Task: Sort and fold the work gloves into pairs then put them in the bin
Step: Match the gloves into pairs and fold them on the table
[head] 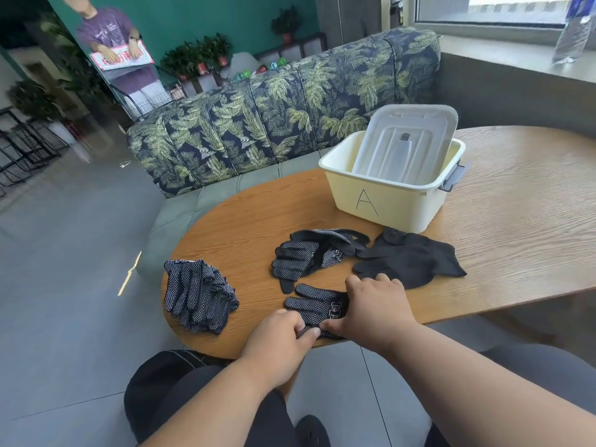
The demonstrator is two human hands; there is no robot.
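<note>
both hands work at the near desk [516, 201] edge: left hand [280, 337] pinches a dotted glove's [314, 306] fingertip, right hand [375, 304] presses its cuff, thumb pinching too. soft, light knit; best held by edges. bin [380, 201] sits beyond.

Both forearms reach in from about 6 o'clock. The left hand [280, 341] is curled, thumb and fingers pinching — seemingly, as the fingertips are partly hidden. The right hand [375, 306] lies knuckles-up at its 2 o'clock, thumb tucked toward the left hand.
</note>
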